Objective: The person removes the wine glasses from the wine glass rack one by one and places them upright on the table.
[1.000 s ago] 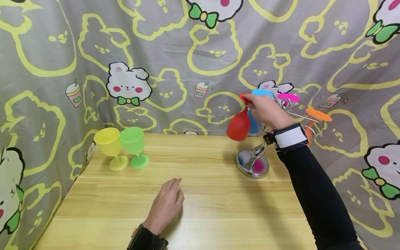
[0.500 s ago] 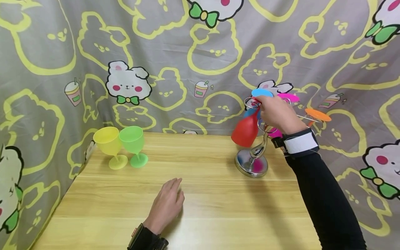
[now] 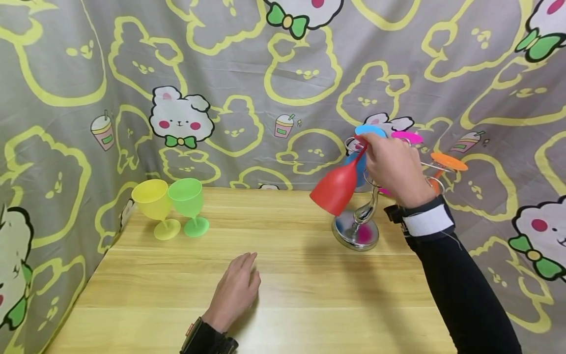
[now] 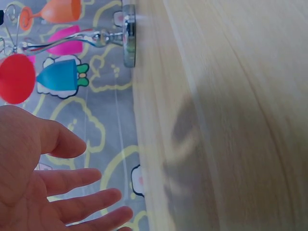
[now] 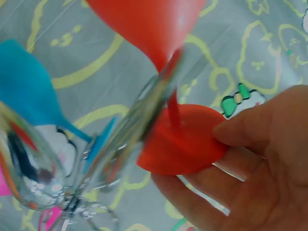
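My right hand [image 3: 395,167] pinches the round foot of a red plastic goblet [image 3: 337,189], whose bowl hangs down and tilts left. In the right wrist view thumb and fingers grip the rim of the goblet's foot [image 5: 192,144], with the metal rack [image 5: 137,130] close beside its stem. Blue [image 3: 370,131], pink [image 3: 407,137] and orange [image 3: 448,161] goblets hang upside down on the rack, partly hidden by the right hand. Low over the table, my left hand [image 3: 236,287] holds nothing; the left wrist view shows its fingers [image 4: 86,198] loosely extended.
A yellow goblet [image 3: 151,201] and a green goblet [image 3: 187,200] stand upright side by side at the back left of the wooden table [image 3: 283,324]. The rack's round chrome base [image 3: 355,231] stands back right. A patterned curtain [image 3: 247,59] encloses the table's back and sides.
The right hand has shifted right and slightly down with the red goblet, whose bowl has swung out to the left, away from the rack. The left hand has stayed still.
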A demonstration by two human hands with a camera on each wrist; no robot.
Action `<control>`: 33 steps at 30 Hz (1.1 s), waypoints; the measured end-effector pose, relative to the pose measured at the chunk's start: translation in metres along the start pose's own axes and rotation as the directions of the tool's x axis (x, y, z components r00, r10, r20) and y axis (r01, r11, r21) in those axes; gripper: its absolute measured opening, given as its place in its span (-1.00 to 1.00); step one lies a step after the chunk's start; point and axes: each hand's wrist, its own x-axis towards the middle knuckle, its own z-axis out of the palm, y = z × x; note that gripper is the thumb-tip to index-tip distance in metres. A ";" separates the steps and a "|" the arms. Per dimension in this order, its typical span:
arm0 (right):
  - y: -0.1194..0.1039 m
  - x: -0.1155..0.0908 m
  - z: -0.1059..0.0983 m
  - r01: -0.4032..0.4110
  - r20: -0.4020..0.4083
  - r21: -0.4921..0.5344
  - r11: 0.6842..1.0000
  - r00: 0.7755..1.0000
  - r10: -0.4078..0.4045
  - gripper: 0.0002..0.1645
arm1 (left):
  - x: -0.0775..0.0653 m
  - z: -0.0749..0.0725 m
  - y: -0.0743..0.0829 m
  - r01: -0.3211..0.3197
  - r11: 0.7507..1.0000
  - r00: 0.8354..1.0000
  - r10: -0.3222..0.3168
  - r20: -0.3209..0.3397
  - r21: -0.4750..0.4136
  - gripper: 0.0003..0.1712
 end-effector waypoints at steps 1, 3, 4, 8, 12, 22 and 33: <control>-0.004 -0.003 -0.001 0.016 -0.033 -0.002 1.000 0.999 -0.016 -0.56 | 0.000 0.000 0.000 0.003 1.000 1.000 -0.003 0.002 -0.003 -0.44; -0.013 -0.009 -0.003 0.054 -0.095 0.002 0.999 0.994 -0.054 -0.60 | -0.001 -0.001 0.001 0.011 1.000 1.000 -0.011 0.009 -0.012 -0.44; -0.018 -0.012 -0.003 0.073 -0.118 0.010 0.997 0.990 -0.072 -0.61 | -0.001 -0.001 0.001 0.014 1.000 1.000 -0.014 0.012 -0.016 -0.44; -0.033 -0.030 -0.004 0.145 -0.173 0.090 0.985 0.977 -0.128 -0.63 | -0.002 -0.001 0.003 0.029 0.999 0.999 -0.028 0.030 -0.037 -0.43; -0.040 -0.047 0.006 0.159 -0.154 0.197 0.967 0.979 -0.129 -0.63 | -0.002 -0.002 0.005 0.038 0.997 0.998 -0.035 0.044 -0.068 -0.42; -0.034 -0.084 0.074 -0.058 0.077 0.460 0.886 0.997 0.026 -0.65 | -0.001 0.000 0.007 0.021 0.993 0.999 -0.016 0.046 -0.118 -0.39; -0.038 -0.129 0.143 -0.402 0.338 0.644 0.650 0.913 0.229 -0.62 | 0.007 0.003 0.010 -0.135 0.958 0.989 0.145 0.023 -0.255 -0.17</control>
